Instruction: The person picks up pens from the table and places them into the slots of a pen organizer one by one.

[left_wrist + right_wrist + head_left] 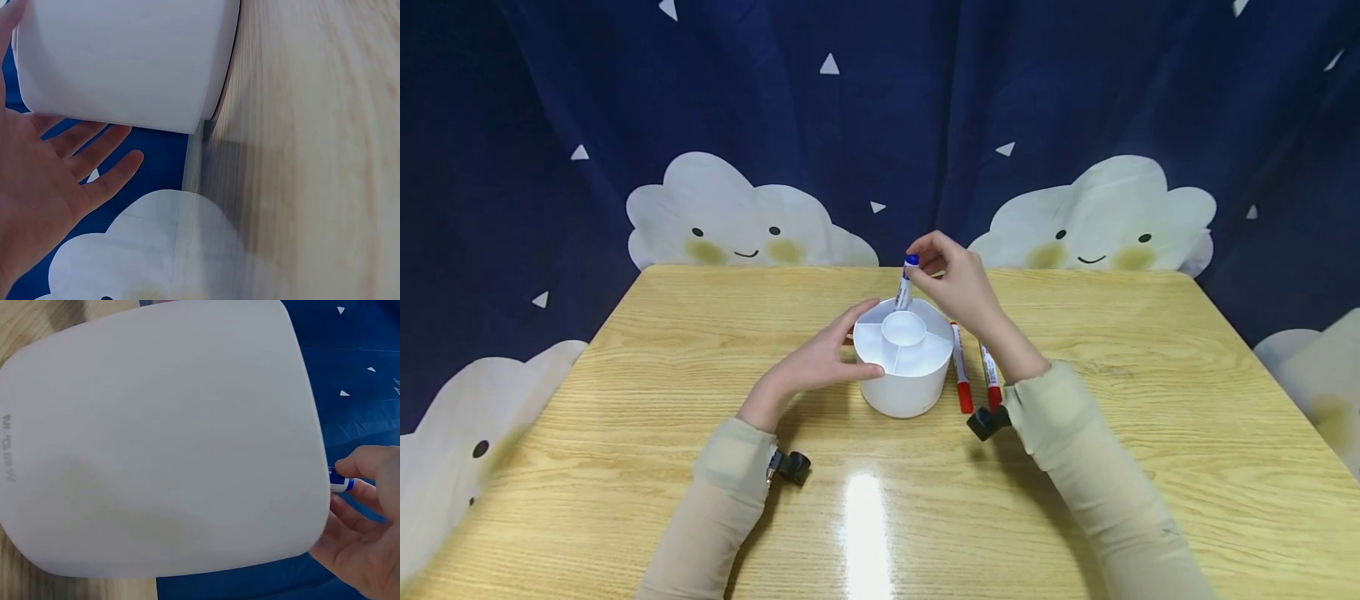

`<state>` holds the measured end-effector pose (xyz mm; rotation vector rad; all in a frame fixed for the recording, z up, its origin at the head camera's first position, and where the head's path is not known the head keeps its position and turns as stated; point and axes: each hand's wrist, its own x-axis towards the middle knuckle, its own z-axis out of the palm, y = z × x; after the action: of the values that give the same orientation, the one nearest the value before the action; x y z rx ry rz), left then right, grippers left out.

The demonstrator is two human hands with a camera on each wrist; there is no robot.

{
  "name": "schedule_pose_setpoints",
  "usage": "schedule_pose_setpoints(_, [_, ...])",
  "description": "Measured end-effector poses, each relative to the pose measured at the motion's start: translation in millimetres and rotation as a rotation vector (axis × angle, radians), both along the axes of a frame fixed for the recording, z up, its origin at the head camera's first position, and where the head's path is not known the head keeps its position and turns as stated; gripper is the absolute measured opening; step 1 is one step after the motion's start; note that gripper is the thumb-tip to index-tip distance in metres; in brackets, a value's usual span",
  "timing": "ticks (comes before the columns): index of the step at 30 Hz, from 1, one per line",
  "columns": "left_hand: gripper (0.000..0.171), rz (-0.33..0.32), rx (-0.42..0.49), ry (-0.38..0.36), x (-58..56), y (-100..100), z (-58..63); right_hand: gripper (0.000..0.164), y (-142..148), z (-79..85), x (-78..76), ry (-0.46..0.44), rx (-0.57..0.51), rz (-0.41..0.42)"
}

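A white round desk organizer [904, 392] stands upright on the table, with several compartments around a central round cup. My left hand [827, 357] rests against its left side, thumb along the front and fingers reaching behind. In the left wrist view that hand's fingers [109, 178] are spread and fairly straight. With thumb and fingers my right hand [958, 283] pinches a blue-capped whiteboard marker [904, 287] near its capped top. The marker is tilted slightly, its lower end inside the back compartment. In the right wrist view the organizer [169, 444] hides most of the marker [339, 480].
Two red-capped markers lie on the table right of the organizer: one red marker [961, 371] near its side, another red marker [990, 375] partly under my right forearm. The wooden table [625, 433] ends at a dark blue cloud-patterned curtain [895, 108].
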<state>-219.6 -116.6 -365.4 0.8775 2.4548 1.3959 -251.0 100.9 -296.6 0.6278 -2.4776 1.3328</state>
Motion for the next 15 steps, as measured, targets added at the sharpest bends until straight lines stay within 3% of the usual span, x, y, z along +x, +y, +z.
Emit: schedule_pose_setpoints(15, [0.093, 0.008, -0.005, -0.024, 1.7, -0.8, 0.4, 0.019, 1.7, -11.5, 2.0, -0.086, 0.111, 0.017])
